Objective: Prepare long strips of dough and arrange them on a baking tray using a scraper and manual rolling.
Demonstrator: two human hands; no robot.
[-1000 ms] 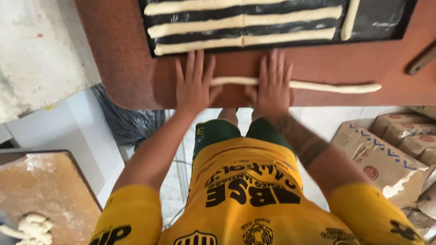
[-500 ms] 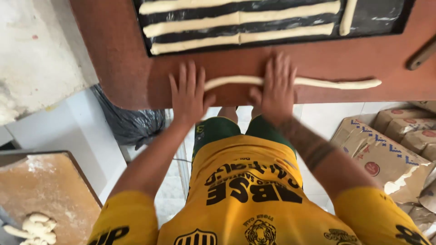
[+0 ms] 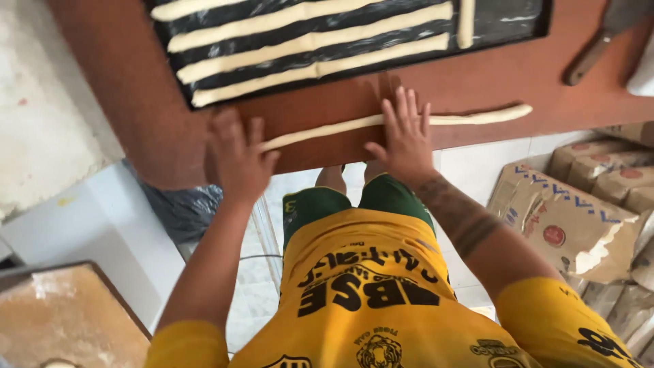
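- Head view, hands: both hands lie flat with the palms down on a long thin rope of pale dough (image 3: 381,123), and none of them pinches or grips anything.
- The left hand (image 3: 240,158) has its fingers spread a little and covers the left end of the dough rope, near the front edge of the reddish-brown wooden surface (image 3: 490,78).
- The right hand (image 3: 406,140) is also open, fingers straight and slightly apart, pressed on the middle part of the rope.
- The rope shows between the two hands and continues far to the right of the right hand, where it ends in a rounded tip.
- Just beyond the fingertips of both hands lies a dark baking tray (image 3: 518,20). It holds several finished dough strips (image 3: 306,42) lying side by side along the tray, and one short strip (image 3: 466,22) standing across them at the right.
- Far to the right of the right hand, at the picture's corner, a tool with a wooden handle (image 3: 589,58) rests on the surface; its other end is out of view.
- Below the right forearm, which has a dark tattoo, brown paper sacks (image 3: 579,218) are piled on the floor.
- Below the left arm stand a dark plastic bag (image 3: 184,211) and a floured wooden board (image 3: 65,320).
- The person wears a yellow shirt (image 3: 368,307) and green shorts.
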